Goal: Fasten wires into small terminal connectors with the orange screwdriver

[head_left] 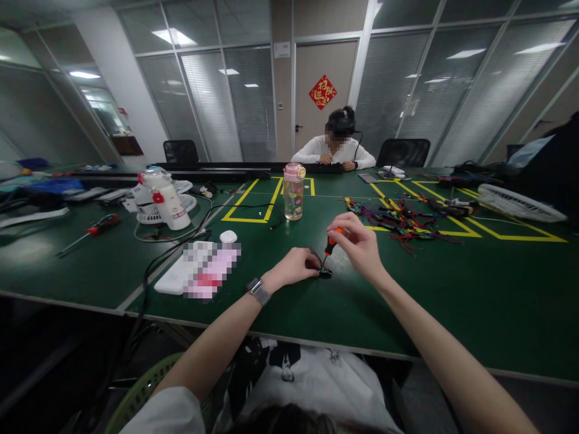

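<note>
Between my hands, a small green and black circuit board [325, 273] with thin red and dark wires lies on the green tabletop. My left hand [296, 266] rests on the table with its fingers closed on the board's left side. In my right hand [357, 243] is a screwdriver [332, 242] with an orange and black handle, gripped near its top. Its shaft slants down to the board, and the tip seems to touch it, though the contact is too small to make out.
A pink-lidded bottle [294, 191] stands ahead. Tangled wired boards [402, 217] lie to the right. Leftward are a white case [228, 236], a white pad [181, 268], a white bottle [169, 202] and another screwdriver [88, 234]. A person [337, 144] sits across the table.
</note>
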Available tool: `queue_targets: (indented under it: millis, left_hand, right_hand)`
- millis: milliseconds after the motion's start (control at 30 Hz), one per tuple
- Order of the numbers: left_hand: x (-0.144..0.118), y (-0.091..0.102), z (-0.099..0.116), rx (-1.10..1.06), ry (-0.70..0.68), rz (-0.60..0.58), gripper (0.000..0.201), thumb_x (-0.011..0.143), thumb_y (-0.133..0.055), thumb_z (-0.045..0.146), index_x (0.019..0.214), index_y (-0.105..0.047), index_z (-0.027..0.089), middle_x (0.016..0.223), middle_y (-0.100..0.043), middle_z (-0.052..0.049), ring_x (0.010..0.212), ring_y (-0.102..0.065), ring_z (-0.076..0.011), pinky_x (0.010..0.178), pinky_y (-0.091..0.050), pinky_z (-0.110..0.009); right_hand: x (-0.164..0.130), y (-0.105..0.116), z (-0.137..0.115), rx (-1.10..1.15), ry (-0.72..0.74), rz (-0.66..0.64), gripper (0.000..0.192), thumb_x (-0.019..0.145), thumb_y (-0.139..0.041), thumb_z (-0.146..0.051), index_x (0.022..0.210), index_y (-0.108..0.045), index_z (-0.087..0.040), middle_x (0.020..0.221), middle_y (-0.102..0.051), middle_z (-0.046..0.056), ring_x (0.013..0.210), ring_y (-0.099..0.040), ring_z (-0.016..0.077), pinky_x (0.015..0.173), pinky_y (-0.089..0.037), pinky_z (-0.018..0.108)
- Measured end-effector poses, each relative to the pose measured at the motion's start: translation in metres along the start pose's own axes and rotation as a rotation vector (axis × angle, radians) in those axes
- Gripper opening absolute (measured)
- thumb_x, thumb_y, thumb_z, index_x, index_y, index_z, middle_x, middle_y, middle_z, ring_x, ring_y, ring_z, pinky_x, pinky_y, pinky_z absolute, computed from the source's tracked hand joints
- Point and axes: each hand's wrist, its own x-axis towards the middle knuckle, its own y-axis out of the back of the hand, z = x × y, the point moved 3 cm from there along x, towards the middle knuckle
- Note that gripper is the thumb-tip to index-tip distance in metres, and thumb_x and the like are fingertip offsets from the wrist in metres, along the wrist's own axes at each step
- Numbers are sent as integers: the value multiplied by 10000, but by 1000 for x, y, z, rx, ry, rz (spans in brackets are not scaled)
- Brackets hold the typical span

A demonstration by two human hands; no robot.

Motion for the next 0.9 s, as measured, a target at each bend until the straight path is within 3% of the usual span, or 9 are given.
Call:
queue_targets:
  millis: [100, 233, 433, 600, 800, 900]
  left_hand:
    - [0, -1, -1, -39, -7, 11, 130, 806, -780, 214, 917, -804, 149, 931, -730, -53, 813, -665, -167, 746, -484, -233]
    - [0, -2, -2, -49, -5, 16, 130, 801, -787, 208, 913, -804, 145, 926, -730, -58, 815, -663, -167, 752, -488, -236]
    - [1, -1, 1, -6, -30, -5, 131, 820, -775, 217, 932, -805, 154, 954, -735, -57, 839, -673, -170, 763, -482, -235]
    - [0, 1, 3, -4, -42, -18, 130, 833, -765, 223, 933, -806, 150, 952, -748, -62, 850, -680, -177, 760, -481, -232]
    - [0, 3, 4, 33, -41, -20, 152, 823, -790, 255, 938, -809, 157, 964, -737, -64, 837, -672, -168, 757, -482, -227]
    - [0, 3, 4, 55, -26, -15, 145, 827, -788, 254, 939, -811, 164, 946, -732, -58, 822, -666, -163, 752, -474, -227]
  right_hand:
    - [11, 4, 3, -65, -83, -64, 135, 868, -715, -344, 904, -793, -240, 874, -656, 34, 755, -610, 162, 656, -495, 292]
    - [15, 8, 6, -54, -138, -98, 248, 882, -695, -374, 1071, -783, -240, 912, -708, 43, 815, -654, 186, 731, -531, 327]
    - [-3, 7, 11, 130, -126, -77, 214, 934, -640, -395, 1026, -774, -255, 924, -737, 51, 856, -689, 197, 774, -555, 350]
    - [-6, 11, 12, 128, -41, 78, 59, 830, -768, -324, 818, -802, -277, 881, -658, 23, 849, -634, 174, 729, -527, 313]
    - [-4, 16, 20, 167, -183, 30, 238, 844, -735, -376, 1050, -787, -270, 883, -701, 29, 829, -664, 181, 748, -554, 352]
    - [-4, 18, 18, 171, -181, 7, 232, 871, -705, -409, 1017, -785, -248, 884, -728, 48, 823, -681, 195, 756, -557, 367]
